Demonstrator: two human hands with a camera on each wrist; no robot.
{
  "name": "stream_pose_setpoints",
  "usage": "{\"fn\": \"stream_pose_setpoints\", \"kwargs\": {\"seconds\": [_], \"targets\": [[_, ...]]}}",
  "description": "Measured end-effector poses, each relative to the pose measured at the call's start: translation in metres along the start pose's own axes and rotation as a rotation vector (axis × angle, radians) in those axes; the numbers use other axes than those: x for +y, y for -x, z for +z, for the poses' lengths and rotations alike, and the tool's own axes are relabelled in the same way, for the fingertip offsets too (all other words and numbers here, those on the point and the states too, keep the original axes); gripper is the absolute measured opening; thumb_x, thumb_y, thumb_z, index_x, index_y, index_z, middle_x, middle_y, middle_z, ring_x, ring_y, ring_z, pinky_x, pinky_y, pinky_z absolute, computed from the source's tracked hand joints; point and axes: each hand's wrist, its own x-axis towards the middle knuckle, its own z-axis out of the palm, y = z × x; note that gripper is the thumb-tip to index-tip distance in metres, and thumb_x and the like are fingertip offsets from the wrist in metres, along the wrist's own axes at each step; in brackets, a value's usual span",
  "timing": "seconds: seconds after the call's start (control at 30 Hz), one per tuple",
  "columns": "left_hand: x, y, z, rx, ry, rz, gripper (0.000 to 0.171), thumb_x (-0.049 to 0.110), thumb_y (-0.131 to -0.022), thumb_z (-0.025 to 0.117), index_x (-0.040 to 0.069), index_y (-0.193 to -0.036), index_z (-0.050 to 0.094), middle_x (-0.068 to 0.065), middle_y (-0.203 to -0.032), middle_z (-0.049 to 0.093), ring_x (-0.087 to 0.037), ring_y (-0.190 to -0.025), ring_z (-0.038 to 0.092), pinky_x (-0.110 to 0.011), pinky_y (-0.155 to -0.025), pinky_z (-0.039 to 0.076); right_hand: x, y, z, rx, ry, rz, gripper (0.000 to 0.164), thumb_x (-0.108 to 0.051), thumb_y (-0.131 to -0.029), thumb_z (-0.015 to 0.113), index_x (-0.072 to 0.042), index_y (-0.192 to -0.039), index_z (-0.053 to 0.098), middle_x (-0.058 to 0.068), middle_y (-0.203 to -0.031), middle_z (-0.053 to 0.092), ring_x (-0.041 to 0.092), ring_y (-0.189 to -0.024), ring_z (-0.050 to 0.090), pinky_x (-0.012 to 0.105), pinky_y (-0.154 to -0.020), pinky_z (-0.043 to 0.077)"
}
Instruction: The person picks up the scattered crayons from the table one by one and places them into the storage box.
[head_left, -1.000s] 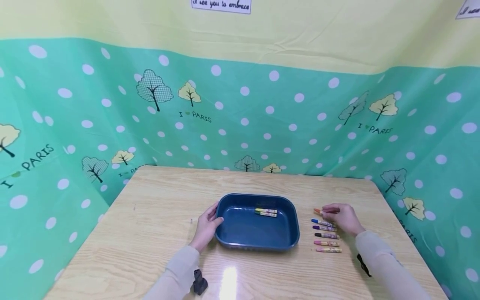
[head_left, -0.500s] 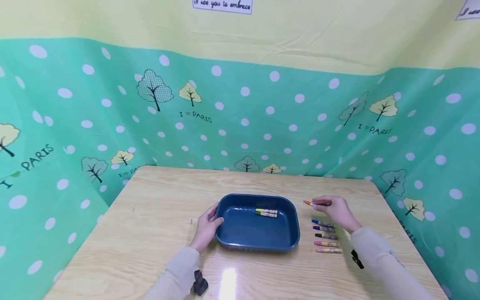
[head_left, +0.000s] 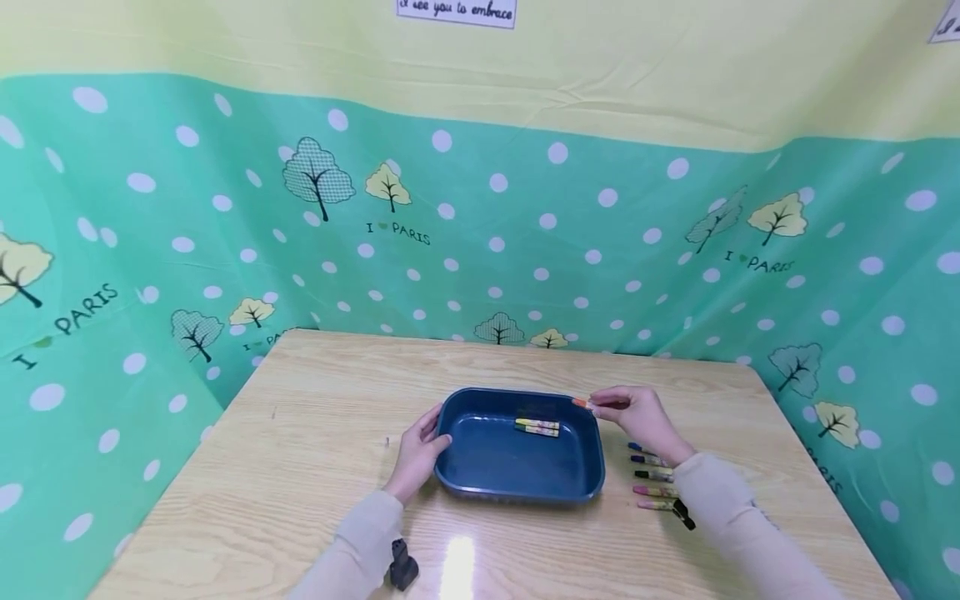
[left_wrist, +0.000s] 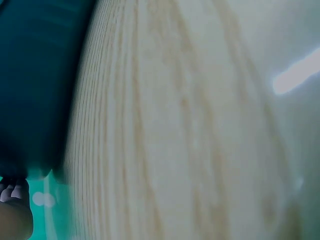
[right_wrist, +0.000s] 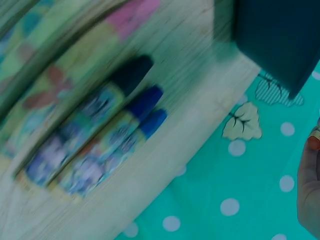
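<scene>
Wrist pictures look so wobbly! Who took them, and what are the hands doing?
There's no robot here, just a person's two hands. The big picture comes from a camera on the head. The other two come from cameras on the wrists, so things look close and tilted. The left hand holds the side of a blue tray, with two crayons inside. The right hand pinches an orange crayon at the tray's far right corner. Five other crayons lie on the wooden table.

Pale long sleeves point(head_left: 723, 498), small black wrist-worn devices point(head_left: 402, 567).
</scene>
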Motion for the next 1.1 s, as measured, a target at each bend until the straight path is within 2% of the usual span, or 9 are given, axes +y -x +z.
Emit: {"fn": "stream_pose_setpoints", "kwargs": {"seconds": [0.17, 0.4, 0.57, 0.7, 0.93, 1.03, 1.1], "targets": [[-0.003, 0.0, 0.0, 0.0, 0.0, 0.006, 0.055, -0.001, -0.085, 0.053, 0.004, -0.138, 0.039, -0.021, -0.141, 0.039, -0.035, -0.129, 0.039, -0.042, -0.105, 0.037, -0.004, -0.003, 0.014, -0.021, 0.001, 0.017, 0.029, -0.023, -0.081, 0.068, -0.009, -0.106, 0.069, 0.01, -0.108, 0.067, 0.022, -0.099, 0.063, 0.031, -0.079, 0.056], [-0.001, 0.0, -0.001, -0.015, 0.01, 0.008, 0.056, -0.001, -0.085, 0.052, 0.004, -0.139, 0.037, -0.022, -0.143, 0.036, -0.035, -0.131, 0.036, -0.042, -0.106, 0.035, -0.009, -0.008, 0.031, -0.02, -0.032, 0.026, 0.023, -0.012, -0.079, 0.07, -0.008, -0.102, 0.07, 0.012, -0.104, 0.068, 0.019, -0.09, 0.065, 0.026, -0.073, 0.057], [0.0, 0.002, 0.0, -0.017, 0.024, 0.011, 0.056, -0.001, -0.085, 0.053, 0.003, -0.139, 0.036, -0.023, -0.143, 0.034, -0.035, -0.131, 0.034, -0.043, -0.107, 0.033, -0.009, -0.01, 0.04, -0.044, -0.038, 0.038, 0.024, -0.012, -0.079, 0.069, -0.007, -0.102, 0.07, 0.011, -0.103, 0.068, 0.016, -0.087, 0.065, 0.032, -0.075, 0.058], [0.0, 0.002, 0.0, -0.016, 0.014, 0.006, 0.056, -0.001, -0.085, 0.053, 0.003, -0.139, 0.036, -0.023, -0.143, 0.035, -0.036, -0.131, 0.035, -0.043, -0.107, 0.034, -0.009, -0.01, 0.046, -0.061, -0.047, 0.025, 0.024, -0.009, -0.079, 0.069, -0.005, -0.102, 0.07, 0.01, -0.098, 0.069, 0.015, -0.083, 0.065, 0.037, -0.074, 0.058], [-0.002, 0.0, 0.001, -0.004, -0.002, 0.003, 0.056, -0.002, -0.085, 0.052, 0.005, -0.138, 0.038, -0.023, -0.141, 0.037, -0.036, -0.129, 0.038, -0.042, -0.105, 0.036, -0.011, -0.012, 0.055, -0.063, -0.014, -0.019, 0.023, -0.009, -0.078, 0.07, -0.004, -0.101, 0.07, 0.006, -0.091, 0.071, 0.013, -0.08, 0.065, 0.024, -0.066, 0.056], [-0.002, -0.001, 0.0, -0.001, 0.006, 0.002, 0.056, -0.002, -0.085, 0.053, 0.006, -0.138, 0.039, -0.023, -0.141, 0.038, -0.036, -0.129, 0.039, -0.042, -0.105, 0.036, -0.012, -0.014, 0.06, -0.058, 0.001, -0.05, 0.022, -0.011, -0.077, 0.071, -0.005, -0.098, 0.071, 0.005, -0.088, 0.071, 0.011, -0.077, 0.064, 0.022, -0.063, 0.055], [-0.001, 0.0, 0.0, 0.001, 0.006, 0.002, 0.056, -0.002, -0.084, 0.053, 0.006, -0.138, 0.039, -0.023, -0.141, 0.038, -0.036, -0.129, 0.038, -0.043, -0.105, 0.036, -0.011, -0.016, 0.065, -0.075, -0.008, -0.071, 0.023, -0.011, -0.077, 0.071, -0.003, -0.098, 0.071, 0.006, -0.087, 0.071, 0.011, -0.075, 0.064, 0.025, -0.063, 0.056]]}}
